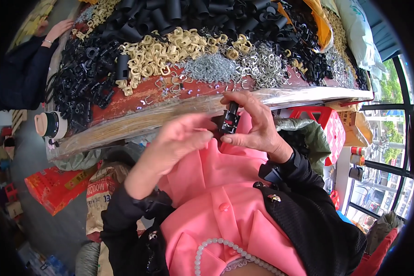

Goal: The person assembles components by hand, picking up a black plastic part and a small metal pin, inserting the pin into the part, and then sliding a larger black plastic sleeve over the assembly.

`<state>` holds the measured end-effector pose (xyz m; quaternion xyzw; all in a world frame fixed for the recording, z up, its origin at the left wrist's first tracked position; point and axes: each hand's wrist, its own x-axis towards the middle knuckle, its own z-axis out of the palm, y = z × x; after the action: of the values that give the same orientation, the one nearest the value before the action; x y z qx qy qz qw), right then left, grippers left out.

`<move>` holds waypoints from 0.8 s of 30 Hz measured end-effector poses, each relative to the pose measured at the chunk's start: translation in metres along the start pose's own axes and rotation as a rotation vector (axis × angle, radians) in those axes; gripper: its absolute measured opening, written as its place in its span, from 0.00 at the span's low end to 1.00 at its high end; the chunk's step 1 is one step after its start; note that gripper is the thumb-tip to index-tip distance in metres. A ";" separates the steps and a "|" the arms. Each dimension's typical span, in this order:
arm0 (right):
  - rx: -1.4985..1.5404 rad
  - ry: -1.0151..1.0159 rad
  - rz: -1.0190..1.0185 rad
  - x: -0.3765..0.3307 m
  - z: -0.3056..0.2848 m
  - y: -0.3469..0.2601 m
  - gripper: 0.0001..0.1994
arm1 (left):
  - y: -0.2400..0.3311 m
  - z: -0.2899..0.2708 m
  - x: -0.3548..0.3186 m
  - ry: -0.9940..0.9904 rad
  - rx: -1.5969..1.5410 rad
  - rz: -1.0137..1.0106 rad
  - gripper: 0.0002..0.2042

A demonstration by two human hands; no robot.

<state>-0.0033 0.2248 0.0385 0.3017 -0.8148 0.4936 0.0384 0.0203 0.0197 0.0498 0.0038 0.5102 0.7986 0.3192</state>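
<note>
My right hand [260, 126] is closed, with thumb and fingers around a small black plastic part [230, 118], a short hollow housing with cut-outs. Just to its left is my left hand [172, 142]. Motion smears its fingers, so whether they hold anything is hidden. Both hands are raised over my lap, in front of the near table edge. On the red tabletop [117, 102] beyond them lie silvery U-shaped clips [262, 66], a heap of small grey metal pieces [211, 69] and a pile of beige plastic rings [156, 50].
Black tubes [170, 16] are heaped at the back, with small black parts [85, 69] at the left. A lidded cup [53, 124] stands at the near left corner. At the far left another person's hand [59, 31] touches the table. A red stool [329, 124] is at the right.
</note>
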 end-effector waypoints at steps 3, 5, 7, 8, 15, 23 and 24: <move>-0.057 -0.070 -0.005 0.002 -0.003 0.002 0.36 | -0.013 -0.001 0.015 -0.098 -0.137 -0.106 0.18; -0.095 -0.096 -0.007 0.006 -0.005 0.005 0.36 | -0.017 -0.005 0.025 -0.158 -0.198 -0.157 0.17; -0.071 -0.123 -0.022 0.010 -0.002 0.008 0.37 | -0.021 -0.007 0.031 -0.145 -0.249 -0.154 0.16; -0.057 -0.137 -0.028 0.011 -0.001 0.011 0.37 | -0.024 -0.009 0.034 -0.137 -0.276 -0.154 0.15; -0.027 -0.093 -0.041 0.020 -0.015 0.044 0.29 | -0.030 -0.019 0.049 -0.092 -0.328 -0.148 0.13; -0.546 0.142 0.189 0.072 -0.042 0.107 0.14 | -0.029 -0.028 0.054 0.024 -0.353 -0.094 0.11; -0.603 0.132 0.151 0.069 -0.039 0.117 0.14 | -0.028 -0.028 0.055 0.039 -0.360 -0.097 0.11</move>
<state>-0.1310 0.2641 -0.0086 0.1825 -0.9402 0.2500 0.1423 -0.0180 0.0329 -0.0042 -0.0937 0.3646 0.8606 0.3429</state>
